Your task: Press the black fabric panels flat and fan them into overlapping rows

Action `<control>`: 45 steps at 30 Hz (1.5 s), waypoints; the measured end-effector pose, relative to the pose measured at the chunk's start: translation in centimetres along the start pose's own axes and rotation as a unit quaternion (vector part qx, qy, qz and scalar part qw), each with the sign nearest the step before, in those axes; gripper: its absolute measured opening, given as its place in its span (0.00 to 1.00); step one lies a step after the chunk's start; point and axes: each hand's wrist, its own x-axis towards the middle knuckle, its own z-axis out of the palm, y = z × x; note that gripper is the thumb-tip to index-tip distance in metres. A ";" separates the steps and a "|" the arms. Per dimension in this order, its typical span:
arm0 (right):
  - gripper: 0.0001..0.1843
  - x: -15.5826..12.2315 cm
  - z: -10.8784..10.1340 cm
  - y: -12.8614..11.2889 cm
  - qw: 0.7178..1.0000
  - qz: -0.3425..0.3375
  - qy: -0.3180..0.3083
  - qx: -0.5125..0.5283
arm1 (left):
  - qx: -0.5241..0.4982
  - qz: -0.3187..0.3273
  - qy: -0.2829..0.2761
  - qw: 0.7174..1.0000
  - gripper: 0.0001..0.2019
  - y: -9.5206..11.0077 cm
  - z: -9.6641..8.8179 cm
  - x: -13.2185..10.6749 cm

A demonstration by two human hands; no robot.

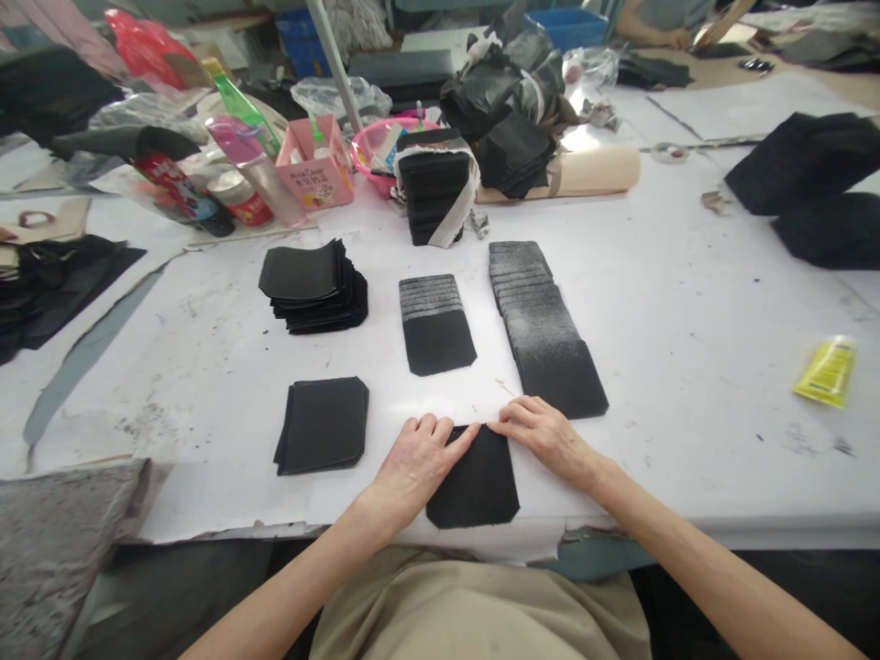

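A black cut piece point(478, 486) lies flat at the near edge of the white table point(687, 367). My left hand point(419, 458) rests on its upper left corner, fingers stretched flat. Over at the upper right corner, my right hand point(546, 435) presses down with fingers flat and together. Neither hand grips anything. A small stack of black pieces point(323, 424) lies to the left. Ahead are two fanned rows of black pieces with grey edges, a short row point(434, 323) and a long row point(543, 321), plus a curled stack point(313, 284).
A yellow tube point(827, 369) lies at the right. At the back stand a strapped bundle of black pieces point(433, 188), a pink box point(317, 165), a pink basin point(375, 151), bottles, and a cream roll point(591, 170). Black fabric point(804, 170) lies far right. Another person's arm point(646, 27) shows beyond.
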 end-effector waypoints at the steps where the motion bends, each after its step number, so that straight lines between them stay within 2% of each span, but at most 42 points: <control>1: 0.14 -0.1 0.0 0.0 1.000 0.004 0.001 0.002 | 0.000 0.000 -0.001 1.000 0.25 0.0 0.0 0.0; 9: 0.15 -1.0 -0.3 0.1 1.000 0.021 0.007 0.017 | 0.010 -0.008 0.005 1.000 0.26 0.2 0.3 -0.1; 14: 0.16 -0.9 -1.0 -0.7 0.999 0.043 0.013 0.011 | 0.008 -0.011 0.017 1.000 0.26 0.3 0.3 -0.1; 18: 0.18 -0.2 0.0 -1.7 0.998 0.055 0.037 -0.020 | 0.011 -0.013 0.022 1.000 0.26 0.3 0.5 -0.2; 24: 0.21 -0.3 1.6 -2.1 0.997 0.047 0.027 -0.049 | 0.003 -0.002 0.041 0.999 0.22 -0.2 1.3 -1.4; 33: 0.24 -1.8 1.4 -2.0 0.995 0.063 0.034 -0.075 | -0.045 -0.034 0.128 0.990 0.15 -0.7 3.0 -4.0; 37: 0.22 -2.1 1.2 -2.3 0.993 0.068 0.050 -0.087 | -0.066 -0.046 0.168 0.982 0.15 -0.7 3.3 -4.5; 41: 0.18 -0.8 0.6 -3.5 0.987 0.105 0.083 -0.091 | -0.081 -0.063 0.198 0.975 0.13 -0.5 3.7 -4.9; 45: 0.12 1.7 0.8 -4.5 0.983 0.147 0.062 -0.088 | -0.108 -0.084 0.204 0.969 0.12 -0.3 4.3 -5.1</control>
